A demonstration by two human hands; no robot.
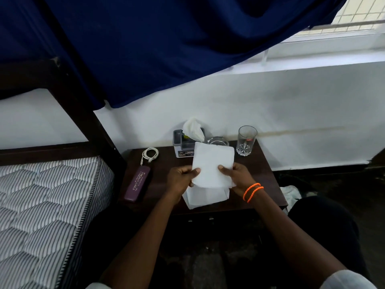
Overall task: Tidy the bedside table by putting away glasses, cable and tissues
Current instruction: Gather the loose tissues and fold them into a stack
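Both the left hand [183,178] and the right hand [237,177] pinch a tissue [212,165] flat above the tabletop [264,180], probably to fold it for the tissue box [184,146] behind.

two tissues [211,165], one cable [150,154], one glasses case [138,183], one tumbler [246,140], one tissue box [184,146].

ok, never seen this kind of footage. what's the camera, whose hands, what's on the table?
One picture, from a wide-angle camera worn on a person's head, looking down at their own bare hands; no robot. The left hand and right hand together hold a folded tissue above the dark bedside table. More tissue lies under it. On the table: a glasses case, a coiled cable, a tissue box and a glass. A mattress is to the left.
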